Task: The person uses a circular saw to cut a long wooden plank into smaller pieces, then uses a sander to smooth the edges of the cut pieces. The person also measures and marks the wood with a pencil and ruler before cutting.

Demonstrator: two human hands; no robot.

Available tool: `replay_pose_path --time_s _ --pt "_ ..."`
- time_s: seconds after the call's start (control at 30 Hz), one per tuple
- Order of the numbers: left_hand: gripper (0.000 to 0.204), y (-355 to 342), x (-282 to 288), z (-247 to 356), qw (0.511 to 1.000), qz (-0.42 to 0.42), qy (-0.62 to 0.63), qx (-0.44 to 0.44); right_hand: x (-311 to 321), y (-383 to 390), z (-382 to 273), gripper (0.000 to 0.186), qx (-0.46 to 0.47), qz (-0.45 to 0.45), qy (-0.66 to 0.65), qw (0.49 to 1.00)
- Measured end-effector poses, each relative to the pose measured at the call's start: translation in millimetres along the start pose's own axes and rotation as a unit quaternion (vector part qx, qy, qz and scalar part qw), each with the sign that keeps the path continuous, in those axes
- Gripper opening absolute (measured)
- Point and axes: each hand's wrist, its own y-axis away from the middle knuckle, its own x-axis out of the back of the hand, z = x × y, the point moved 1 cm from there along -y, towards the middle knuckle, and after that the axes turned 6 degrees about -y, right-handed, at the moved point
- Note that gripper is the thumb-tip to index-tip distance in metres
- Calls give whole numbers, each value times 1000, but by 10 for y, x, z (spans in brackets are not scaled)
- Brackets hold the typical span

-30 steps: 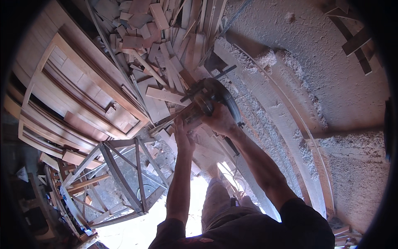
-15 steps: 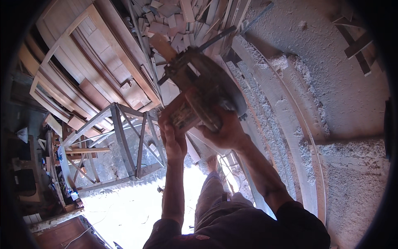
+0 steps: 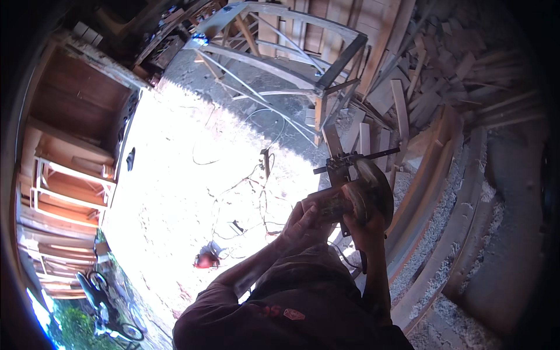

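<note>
A handheld circular saw (image 3: 378,185) with a dark round guard and a thin crossbar is held up in front of my body. My right hand (image 3: 368,232) is closed around its curved handle. Against the motor housing (image 3: 331,205), my left hand (image 3: 301,221) is wrapped with bent fingers. The saw's flat base plate (image 3: 337,174) points away from me. Shadow hides the blade.
Long planks (image 3: 423,239) strewn with sawdust lie at my right, with wood offcuts (image 3: 446,67) beyond. A metal-legged stand (image 3: 341,58) is ahead. Cables cross the sunlit floor near a red object (image 3: 205,259). Wooden frames (image 3: 70,192) and a motorcycle (image 3: 108,306) are at the left.
My view has swung left, bringing the sunlit floor and motorcycle in. The saw, still in both hands, now sits closer to my body and lower in the picture.
</note>
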Motion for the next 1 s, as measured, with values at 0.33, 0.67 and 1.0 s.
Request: replay_pose_path --time_s 0.33,0.67,1.0 --pt "64 1354 1031 -1255 976 216 1 35 -1224 205 -43 75 138 -151 111 972" --pt "71 2531 2407 -1862 869 488 29 76 -2231 25 1015 72 -151 -365 -20 919" --pt "59 3634 4274 -1830 798 486 -255 250 -4639 36 1476 49 -229 -480 163 831"
